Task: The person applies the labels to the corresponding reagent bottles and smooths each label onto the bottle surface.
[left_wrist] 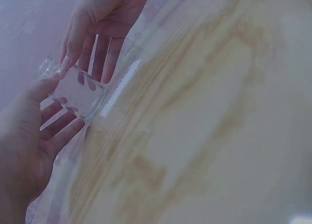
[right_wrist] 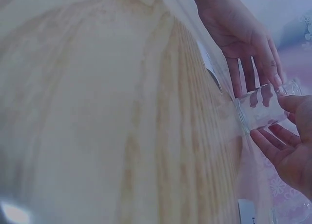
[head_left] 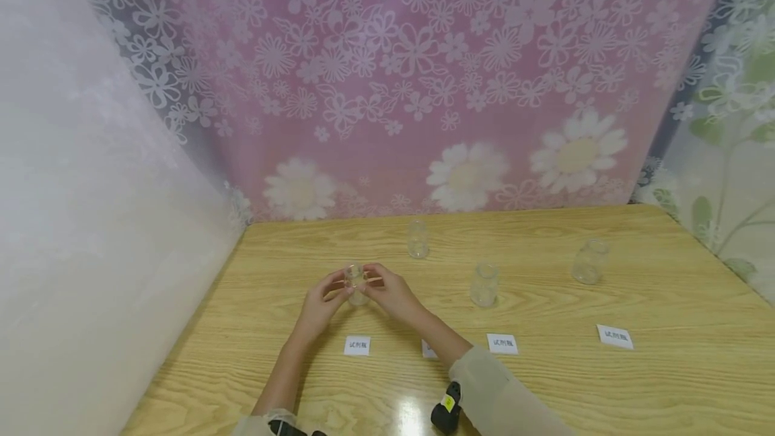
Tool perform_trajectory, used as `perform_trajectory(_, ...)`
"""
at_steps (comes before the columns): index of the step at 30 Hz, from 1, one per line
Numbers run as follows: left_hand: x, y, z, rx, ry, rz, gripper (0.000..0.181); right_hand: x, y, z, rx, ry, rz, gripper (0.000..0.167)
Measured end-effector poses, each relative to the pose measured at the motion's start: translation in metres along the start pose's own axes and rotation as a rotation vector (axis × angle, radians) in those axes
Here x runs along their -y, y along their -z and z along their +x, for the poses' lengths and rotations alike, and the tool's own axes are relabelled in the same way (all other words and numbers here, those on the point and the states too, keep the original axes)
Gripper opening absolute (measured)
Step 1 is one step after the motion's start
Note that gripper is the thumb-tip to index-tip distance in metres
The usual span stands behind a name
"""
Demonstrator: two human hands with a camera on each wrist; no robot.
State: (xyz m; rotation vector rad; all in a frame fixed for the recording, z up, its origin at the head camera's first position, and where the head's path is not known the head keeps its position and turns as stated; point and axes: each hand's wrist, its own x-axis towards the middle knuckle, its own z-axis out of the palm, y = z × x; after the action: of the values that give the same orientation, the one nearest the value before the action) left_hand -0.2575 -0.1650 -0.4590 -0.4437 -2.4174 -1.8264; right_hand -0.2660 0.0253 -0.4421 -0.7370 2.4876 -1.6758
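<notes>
A small clear glass bottle (head_left: pixel 358 298) stands upright between my two hands, left of the table's middle. My left hand (head_left: pixel 317 311) holds it from the left, with the thumb on the near side. From the right, my right hand (head_left: pixel 393 293) grips the same bottle, its thumb also in front. In the left wrist view the bottle (left_wrist: pixel 80 90) appears sideways, and the fingers of both hands show through the glass. The right wrist view shows the bottle (right_wrist: pixel 263 107) pinched near its neck by the thumbs. Whether its base touches the table, I cannot tell.
Three more clear bottles stand on the wooden table (head_left: pixel 545 382): one at the back (head_left: pixel 418 242), one right of my hands (head_left: pixel 484 286), one far right (head_left: pixel 590 263). Several white printed cards (head_left: pixel 357 346) lie along the front, one partly under my right forearm. Flowered cloth (head_left: pixel 387 120) hangs behind.
</notes>
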Motion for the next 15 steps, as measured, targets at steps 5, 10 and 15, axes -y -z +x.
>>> perform_trajectory(5, 0.003, -0.002, -0.003, -0.003, -0.007, 0.003, 0.047, 0.002, 0.000, -0.004, -0.001, -0.016, -0.002, 0.045)
perform_trajectory(10, 0.002, -0.002, -0.007, -0.001, 0.007, 0.021, 0.047, 0.004, -0.002, -0.008, -0.015, -0.025, -0.007, 0.043)
perform_trajectory(15, 0.000, -0.003, -0.010, 0.002, 0.004, 0.022, 0.045, 0.004, -0.003, -0.012, -0.019, -0.014, -0.018, 0.043)
